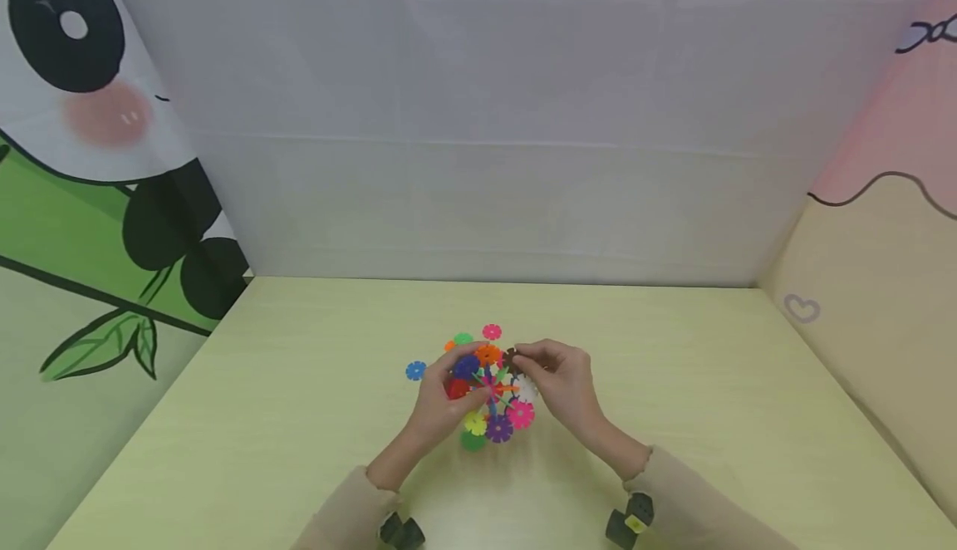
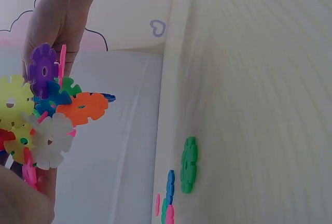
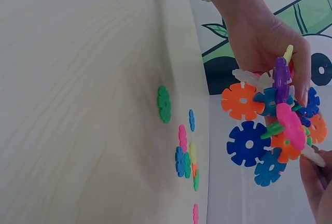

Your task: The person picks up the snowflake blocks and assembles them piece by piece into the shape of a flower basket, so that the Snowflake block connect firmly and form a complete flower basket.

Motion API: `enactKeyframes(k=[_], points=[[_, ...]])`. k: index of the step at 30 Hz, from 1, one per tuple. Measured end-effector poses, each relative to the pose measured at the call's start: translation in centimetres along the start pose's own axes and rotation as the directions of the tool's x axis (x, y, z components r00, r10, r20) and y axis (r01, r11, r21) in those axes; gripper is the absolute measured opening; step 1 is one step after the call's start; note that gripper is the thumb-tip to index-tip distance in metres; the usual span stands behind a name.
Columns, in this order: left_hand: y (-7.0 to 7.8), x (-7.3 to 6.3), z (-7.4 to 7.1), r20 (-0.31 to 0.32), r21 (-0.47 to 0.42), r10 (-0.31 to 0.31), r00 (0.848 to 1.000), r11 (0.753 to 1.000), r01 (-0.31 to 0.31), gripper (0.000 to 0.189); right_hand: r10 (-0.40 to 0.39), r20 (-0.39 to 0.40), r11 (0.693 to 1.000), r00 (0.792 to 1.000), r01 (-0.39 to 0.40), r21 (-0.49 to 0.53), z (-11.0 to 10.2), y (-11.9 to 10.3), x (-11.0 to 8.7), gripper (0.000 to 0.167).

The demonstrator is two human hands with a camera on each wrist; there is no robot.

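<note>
A ball-shaped cluster of interlocking flower-shaped plastic discs (image 1: 499,428), in many colours, is held above the table between both hands. My left hand (image 1: 441,396) grips it from the left, with the thumb across its front. At the upper right of the cluster, my right hand (image 1: 564,380) pinches a dark brown disc (image 1: 510,359) between thumb and fingertips. A white disc (image 1: 526,389) sticks out just below those fingertips. In the left wrist view, purple (image 2: 43,71), orange (image 2: 83,108) and white discs show on the cluster's underside.
Loose discs lie on the pale table (image 1: 299,417): a green one (image 3: 164,103) under the cluster, a blue one (image 1: 415,370) to the left, a pink one (image 1: 491,331) behind, and several more nearby. A white cloth wall (image 1: 478,201) stands at the back, with printed side walls.
</note>
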State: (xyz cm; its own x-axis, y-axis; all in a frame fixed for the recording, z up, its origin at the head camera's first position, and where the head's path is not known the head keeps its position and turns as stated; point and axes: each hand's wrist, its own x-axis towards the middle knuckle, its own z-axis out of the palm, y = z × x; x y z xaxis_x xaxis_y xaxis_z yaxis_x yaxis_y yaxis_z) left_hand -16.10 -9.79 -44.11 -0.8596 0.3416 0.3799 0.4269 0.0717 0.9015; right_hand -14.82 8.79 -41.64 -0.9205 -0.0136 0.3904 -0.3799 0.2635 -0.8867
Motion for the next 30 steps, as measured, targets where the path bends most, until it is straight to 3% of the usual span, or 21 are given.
enactKeyframes(k=[7,10,13,18,22,25,28,30], points=[[0.4,0.1,0.0,0.006,0.029,0.019,1.0,0.999,-0.019,0.051,-0.07,0.019,0.997,0.997,0.07,-0.025,-0.1,0.0,0.2,0.012],[0.5,0.2,-0.3,0.018,0.023,-0.025,1.0,0.999,0.024,0.053,-0.099,0.05,0.994,0.994,0.101,-0.035,-0.3,0.1,0.5,0.012],[0.4,0.4,-0.5,0.012,0.001,-0.1,0.995,0.995,0.1,0.054,-0.063,0.133,0.997,0.989,0.069,-0.042,-0.7,0.3,0.8,0.021],[-0.5,0.9,-1.3,0.028,-0.109,-0.269,0.963,0.957,0.27,0.058,0.055,0.282,0.995,0.958,-0.031,-0.09,-1.9,0.7,0.6,0.061],[-0.5,1.1,-1.8,0.114,-0.178,-0.358,0.927,0.91,0.374,0.07,0.162,0.417,0.987,0.894,-0.152,-0.056,-2.5,1.0,0.1,0.092],[-0.4,1.2,-2.1,0.225,-0.193,-0.362,0.905,0.894,0.405,0.084,0.208,0.466,0.973,0.86,-0.229,-0.013,-2.5,1.2,-0.1,0.098],[-0.4,1.2,-2.1,0.286,-0.148,-0.354,0.89,0.902,0.406,0.096,0.228,0.458,0.963,0.859,-0.269,0.024,-2.5,1.3,-0.3,0.096],[-0.4,1.2,-2.0,0.288,-0.088,-0.337,0.896,0.923,0.375,0.099,0.226,0.45,0.959,0.864,-0.279,0.053,-2.5,1.3,-0.3,0.095]])
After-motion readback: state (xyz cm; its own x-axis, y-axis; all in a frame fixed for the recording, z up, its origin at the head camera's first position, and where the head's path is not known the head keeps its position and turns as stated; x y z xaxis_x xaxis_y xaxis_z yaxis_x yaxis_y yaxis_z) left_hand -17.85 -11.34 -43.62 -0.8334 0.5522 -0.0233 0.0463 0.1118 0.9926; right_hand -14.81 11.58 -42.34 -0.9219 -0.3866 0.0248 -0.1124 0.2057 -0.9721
